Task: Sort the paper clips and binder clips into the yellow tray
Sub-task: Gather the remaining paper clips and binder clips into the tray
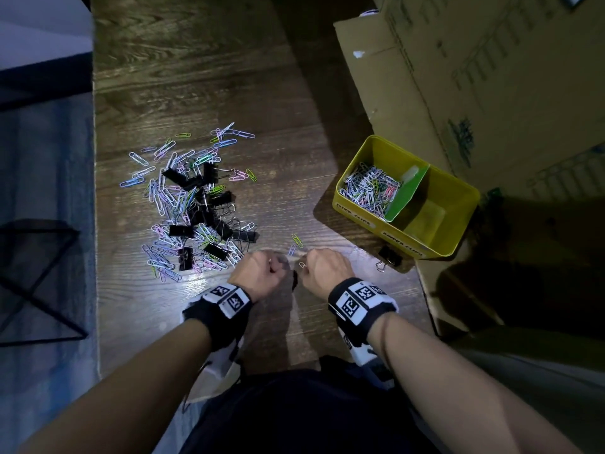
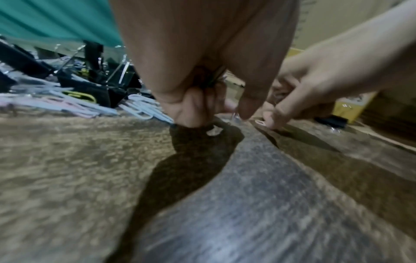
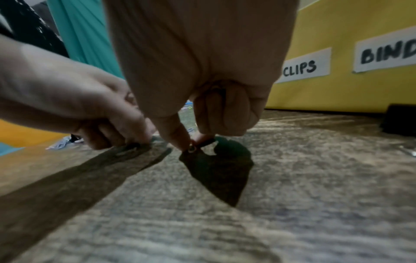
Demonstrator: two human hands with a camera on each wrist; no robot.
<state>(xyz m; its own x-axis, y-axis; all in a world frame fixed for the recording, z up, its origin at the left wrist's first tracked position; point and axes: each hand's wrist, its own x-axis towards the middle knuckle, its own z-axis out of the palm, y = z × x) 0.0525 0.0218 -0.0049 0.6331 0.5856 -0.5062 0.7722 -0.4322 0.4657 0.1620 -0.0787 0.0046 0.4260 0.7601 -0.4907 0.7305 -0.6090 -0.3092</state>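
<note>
The room is dim; one bright light from above makes glare on the wooden table (image 1: 203, 283). The hands throw sharp, dark shadows. Both wrist views are blurred and curved at edges.

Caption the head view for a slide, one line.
Both hands, left hand and right hand, pick paper clips off the dark wooden table between the mixed clip pile and the divided yellow tray.

bare wood (image 1: 281, 191) between clip pile (image 1: 193, 208) and yellow tray (image 1: 458, 237); cardboard box (image 1: 474, 77) walls right.
</note>
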